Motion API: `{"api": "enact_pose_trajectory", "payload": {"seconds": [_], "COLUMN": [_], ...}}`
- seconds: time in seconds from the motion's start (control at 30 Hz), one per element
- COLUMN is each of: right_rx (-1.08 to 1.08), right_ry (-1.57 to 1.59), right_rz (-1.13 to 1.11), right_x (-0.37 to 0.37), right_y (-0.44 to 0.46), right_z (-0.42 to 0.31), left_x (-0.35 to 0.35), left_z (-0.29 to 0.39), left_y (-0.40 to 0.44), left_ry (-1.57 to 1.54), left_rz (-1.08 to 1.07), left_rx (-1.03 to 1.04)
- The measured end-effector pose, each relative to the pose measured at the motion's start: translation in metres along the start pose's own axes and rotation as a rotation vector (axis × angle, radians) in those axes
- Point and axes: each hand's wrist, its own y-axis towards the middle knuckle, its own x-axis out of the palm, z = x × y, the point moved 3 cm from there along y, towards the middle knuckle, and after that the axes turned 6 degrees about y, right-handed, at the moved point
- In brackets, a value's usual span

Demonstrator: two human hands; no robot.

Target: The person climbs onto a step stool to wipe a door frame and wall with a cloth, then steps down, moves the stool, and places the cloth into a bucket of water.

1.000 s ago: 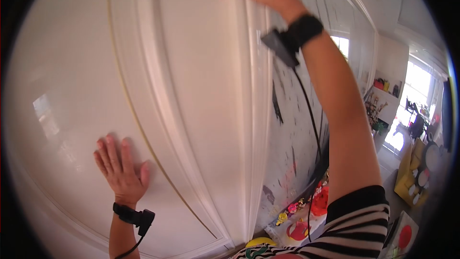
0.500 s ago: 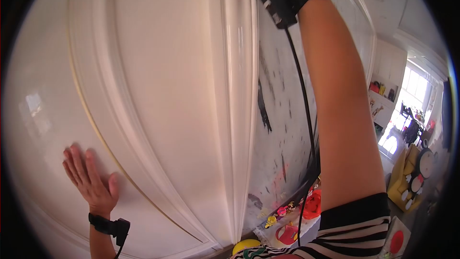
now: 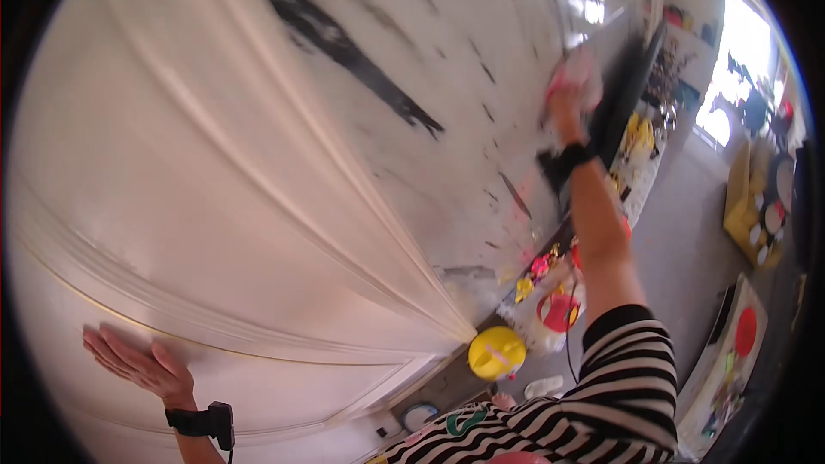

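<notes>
My left hand (image 3: 137, 363) lies flat with its fingers stretched out on the glossy white panel (image 3: 232, 275), close to a thin gold line. At the upper right, my right hand (image 3: 567, 107) is pressed around a pink and white cloth (image 3: 581, 77), blurred by motion. The cloth is against the marble-patterned wall (image 3: 412, 60), beside a dark screen-like object (image 3: 620, 86). Each wrist wears a black strap with a small device and a cable.
Below the wall, a ledge holds colourful trinkets (image 3: 540, 266) and a red and white item (image 3: 559, 311). A yellow round lidded object (image 3: 497, 352) stands on the floor. Further right are a yellow seat (image 3: 741, 206) and a bright window (image 3: 739, 43).
The view has turned right. My right hand has moved with the cloth from the white panel's upper edge, out of sight half a second ago, to the marble wall. My left hand stays on the panel.
</notes>
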Motion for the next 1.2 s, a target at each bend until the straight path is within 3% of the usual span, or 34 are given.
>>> {"api": "enact_pose_trajectory", "payload": {"seconds": [0.1, 0.17, 0.3, 0.4, 0.47, 0.53, 0.6, 0.67, 0.73, 0.8, 0.83, 0.87, 0.9, 0.97, 1.0, 1.03, 1.07, 1.13, 1.2], "right_rx": [0.473, 0.567, 0.41, 0.167, 0.201, 0.055, -0.118, -0.231, -0.176, 0.017, 0.015, 0.086, 0.221, 0.512, 0.551, 0.502, 0.418, 1.035, 1.083], "right_ry": [1.032, 1.214, 1.16, 0.886, 1.157, 1.393, 1.184, 1.007, 0.814, 0.814, 0.831, 0.771, 0.692, 1.439, 2.13, 1.247, 0.331, 1.959, 1.829], "right_rz": [-0.083, -0.111, -0.028, 0.087, 0.601, 1.037, 1.045, 0.65, 0.738, 0.836, 0.867, 1.094, 0.983, 0.602, 0.661, 0.331, 0.171, 0.599, 0.564], "right_x": [-0.005, -0.033, -0.118, -0.271, -0.341, -0.394, -0.422, -0.45, -0.433, -0.395, -0.324, -0.287, -0.236, -0.132, -0.133, -0.044, 0.044, 0.027, 0.09], "right_y": [-0.171, -0.236, -0.24, -0.161, -0.105, -0.048, 0.015, 0.049, 0.083, 0.095, 0.147, 0.142, 0.14, 0.095, 0.035, 0.016, -0.002, -0.106, -0.168], "right_z": [-0.104, -0.151, -0.167, -0.085, -0.035, 0.005, 0.04, 0.086, 0.111, 0.124, 0.132, 0.12, 0.122, 0.116, 0.093, 0.053, 0.014, -0.021, -0.084], "left_x": [0.0, 0.0, -0.003, -0.004, -0.005, -0.003, -0.004, -0.004, -0.005, -0.003, -0.004, -0.005, -0.004, -0.002, -0.002, -0.002, -0.002, -0.003, 0.002], "left_z": [0.0, 0.0, -0.002, 0.001, 0.0, -0.002, 0.0, 0.001, 0.0, 0.001, 0.002, 0.003, 0.004, 0.002, 0.002, 0.002, 0.003, 0.003, 0.004], "left_y": [-0.003, -0.005, -0.002, -0.001, -0.001, -0.002, 0.0, 0.001, 0.0, 0.001, 0.002, 0.002, 0.002, 0.002, 0.001, 0.0, 0.0, 0.002, 0.003], "left_ry": [0.043, 0.029, 0.036, 0.023, 0.018, 0.038, 0.042, 0.043, 0.059, 0.069, 0.086, 0.103, 0.09, 0.084, 0.084, 0.079, 0.078, 0.074, 0.033], "left_rz": [0.001, 0.012, 0.031, 0.046, 0.057, 0.049, 0.065, 0.065, 0.069, 0.056, 0.045, 0.049, 0.042, 0.038, 0.038, 0.035, 0.029, 0.036, 0.065], "left_rx": [-0.044, -0.039, -0.037, -0.038, -0.043, -0.037, -0.032, -0.007, -0.006, 0.006, -0.002, -0.002, -0.009, -0.015, -0.016, -0.016, -0.012, -0.017, 0.024]}}
